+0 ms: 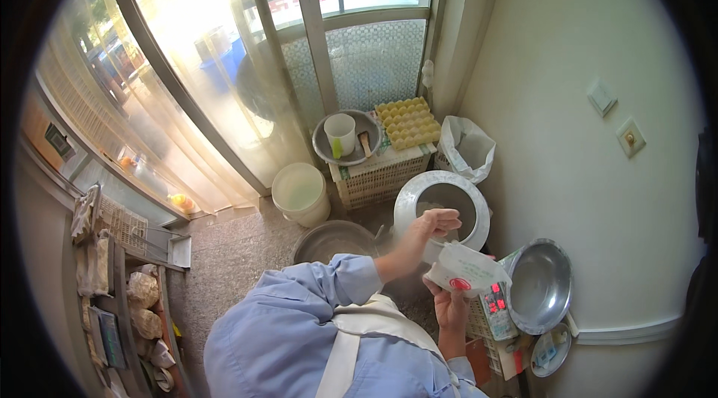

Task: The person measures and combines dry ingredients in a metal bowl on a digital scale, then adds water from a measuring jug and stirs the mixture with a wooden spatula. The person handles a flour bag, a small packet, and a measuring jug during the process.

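Blue sleeves and white apron straps (351,338) at bottom edge. Right hand (451,307) closed under a white paper bag (465,269), gripping its lower edge; bag tilted, red mark on its side. Left hand (434,224) closed on bag's upper end, pinching it — over the rim of a white mixer bowl (441,207). Bag thus held between both hands, just at bowl's near edge, mouth toward bowl. Just right of right hand: scale (495,308) with red digits, touching a steel bowl (540,286) tipped against the wall. Small lid (550,351) below it. Left of bowl, on floor: dark pan (333,239), then white bucket (301,193). Further back — plastic crate (381,177) bearing a grey basin (351,155) with white cup (340,134), and yellow egg tray (407,123). White bin bag (467,147) in corner. Window (224,61) behind.
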A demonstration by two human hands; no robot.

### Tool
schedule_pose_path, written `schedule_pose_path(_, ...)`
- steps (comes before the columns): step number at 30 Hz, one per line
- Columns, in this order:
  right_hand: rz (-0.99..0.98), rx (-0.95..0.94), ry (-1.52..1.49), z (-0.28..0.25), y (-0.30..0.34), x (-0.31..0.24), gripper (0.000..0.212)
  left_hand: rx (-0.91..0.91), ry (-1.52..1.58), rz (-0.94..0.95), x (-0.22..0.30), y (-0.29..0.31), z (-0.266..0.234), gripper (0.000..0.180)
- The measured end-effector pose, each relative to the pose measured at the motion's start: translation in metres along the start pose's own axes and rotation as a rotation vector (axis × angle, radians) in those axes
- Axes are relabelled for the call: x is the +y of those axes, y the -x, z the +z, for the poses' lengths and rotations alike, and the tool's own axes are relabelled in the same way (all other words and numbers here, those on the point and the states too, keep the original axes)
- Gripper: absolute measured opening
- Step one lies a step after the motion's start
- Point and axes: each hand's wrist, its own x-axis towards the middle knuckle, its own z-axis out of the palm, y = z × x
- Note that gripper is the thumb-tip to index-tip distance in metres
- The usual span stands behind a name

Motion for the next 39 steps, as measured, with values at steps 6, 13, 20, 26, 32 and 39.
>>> schedule_pose_path(6,0.102,-0.108,-0.062,0.003,-0.039,-0.011,0.052,0.073,0.238,-0.108,-0.019,-0.020,0.011,0.084)
schedule_pose_path(13,0.178,-0.134,-0.035,-0.061,-0.085,-0.064,0.050,0.110,0.298,-0.033,-0.045,-0.079,0.061,0.093)
schedule_pose_path(20,0.223,-0.208,-0.168,-0.095,-0.116,-0.123,0.047,0.187,-0.089,0.288,-0.051,-0.115,0.086,0.081)
schedule_pose_path(26,0.221,-0.170,-0.153,-0.098,-0.129,-0.134,0.045,0.198,-0.883,0.705,-0.038,-0.120,0.078,0.057)
schedule_pose_path(32,0.208,-0.174,-0.123,-0.087,-0.141,-0.126,0.046,0.113,-0.977,0.652,-0.018,-0.132,0.063,0.023)
schedule_pose_path(39,0.303,-0.238,-0.147,-0.082,-0.149,-0.124,0.050,-0.302,-1.148,0.531,0.024,-0.130,0.039,0.021)
